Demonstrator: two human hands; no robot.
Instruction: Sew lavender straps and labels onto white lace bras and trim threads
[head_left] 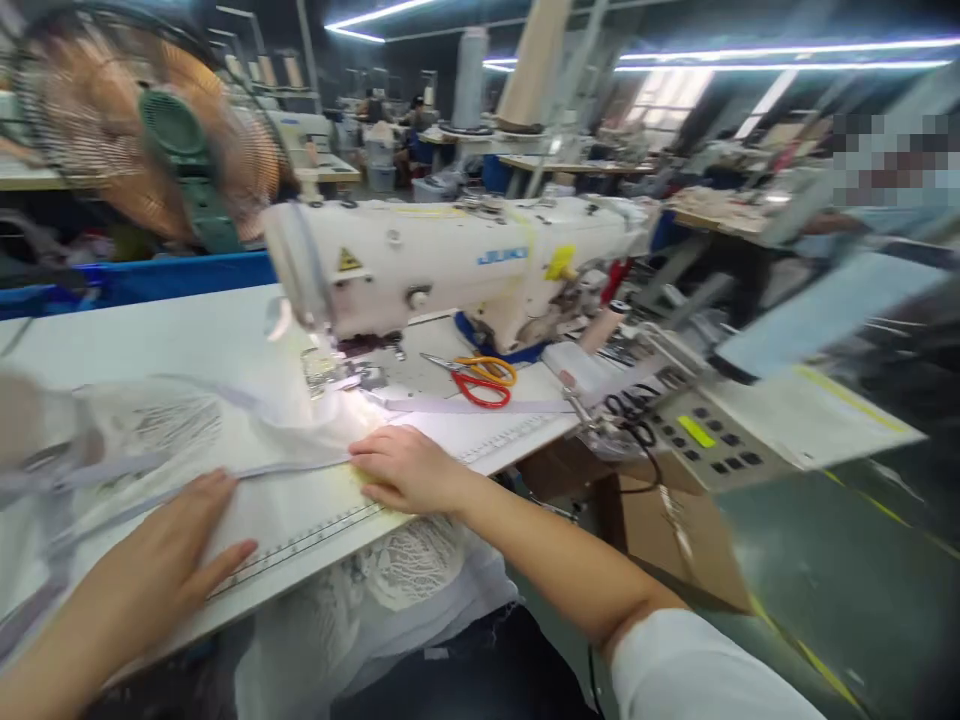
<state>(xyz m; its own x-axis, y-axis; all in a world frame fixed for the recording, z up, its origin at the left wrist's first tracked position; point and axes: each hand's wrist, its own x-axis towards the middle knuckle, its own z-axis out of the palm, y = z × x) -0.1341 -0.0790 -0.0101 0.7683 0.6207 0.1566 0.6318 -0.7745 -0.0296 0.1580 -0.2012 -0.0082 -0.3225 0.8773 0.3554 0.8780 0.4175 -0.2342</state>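
Note:
White lace fabric (285, 440) with a pale grey band along its edge lies across the sewing machine table and runs up to the presser foot (352, 378). My left hand (169, 550) rests flat on the near edge of this fabric, fingers stretched and thumb apart. Close in front of the needle area, my right hand (409, 470) has its fingers closed on the fabric's edge; the fingertips are partly hidden. A pale elastic band (480, 406) stretches from the presser foot to the right. The white sewing machine (450, 255) stands just beyond my hands, its lamp lit.
Scissors (480, 378) with one red and one orange handle lie under the machine arm. A control panel (709, 435) and thread cones (525, 70) stand nearby. More lace fabric (412, 565) hangs below the table edge. A fan (172, 125) is behind left, a cardboard box (667, 530) below right.

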